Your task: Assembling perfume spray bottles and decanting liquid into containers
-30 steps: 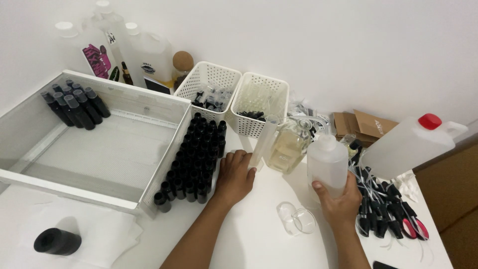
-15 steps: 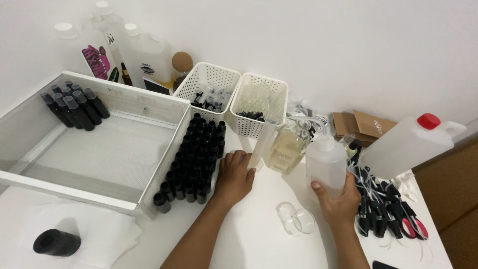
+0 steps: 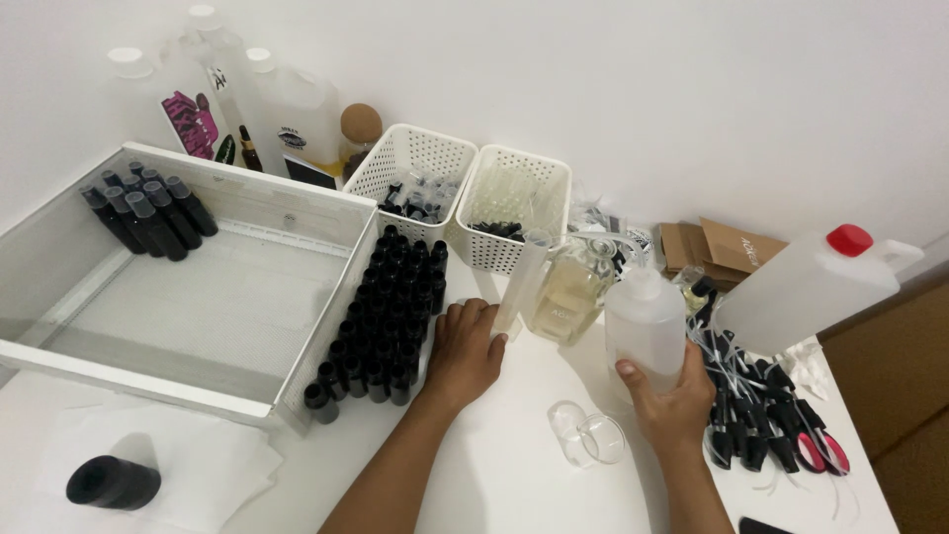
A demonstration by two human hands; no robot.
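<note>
On the white table (image 3: pixel 514 465), right hand (image 3: pixel 672 405) grips the squeeze bottle (image 3: pixel 645 321) upright w/ fingers wrapped round it, left hand (image 3: pixel 465 351) loosely curled, holding nothing, beside the small black bottles (image 3: pixel 390 316) — prob. mid-filling, next needs a bottle picked; barely changed vs 1 s ago.

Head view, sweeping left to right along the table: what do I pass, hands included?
Black cap → white tray → block of small black bottles → left hand → clear cylinder → squeeze bottle in the right hand → pile of black spray tops → red-capped jug.
</note>
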